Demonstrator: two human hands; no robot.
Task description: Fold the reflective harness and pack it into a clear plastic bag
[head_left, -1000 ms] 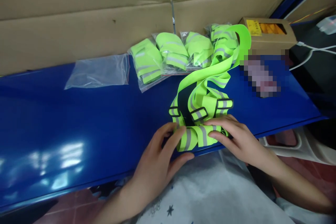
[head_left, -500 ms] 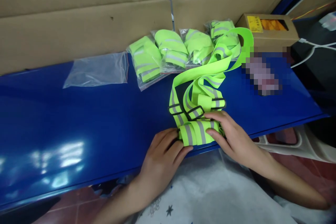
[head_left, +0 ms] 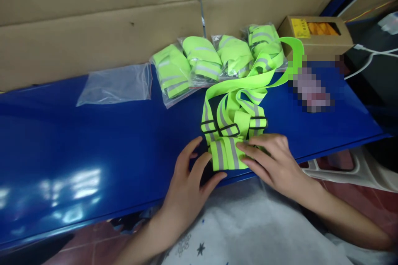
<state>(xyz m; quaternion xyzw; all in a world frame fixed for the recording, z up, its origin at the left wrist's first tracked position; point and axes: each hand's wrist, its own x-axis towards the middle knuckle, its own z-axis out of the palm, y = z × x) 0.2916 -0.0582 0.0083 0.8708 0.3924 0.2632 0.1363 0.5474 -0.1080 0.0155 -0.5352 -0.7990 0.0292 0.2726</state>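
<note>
A neon-yellow reflective strap with grey stripes lies at the near edge of the table, its near part folded into a flat bundle [head_left: 226, 154]. My right hand [head_left: 278, 165] grips the bundle's right end, fingers on top and thumb at the front. At the left end, my left hand [head_left: 186, 188] is open with fingers spread; its fingertips are close to the bundle, and I cannot tell whether they touch. Behind the bundle lie black slide buckles [head_left: 229, 130] and loose loops of the strap [head_left: 238, 85], trailing back to the right.
Several clear bags with folded yellow straps [head_left: 202, 56] line the back of the blue table [head_left: 124, 145]. A flat transparent bag [head_left: 116, 85] lies to their left. At the back right are a cardboard box [head_left: 329, 43] and a pixelated object [head_left: 312, 89]. A cardboard wall [head_left: 108, 41] stands behind.
My left fingers have come off the bundle's left end and spread apart. My right hand has shifted slightly left over the bundle, which now looks flatter and shorter.
</note>
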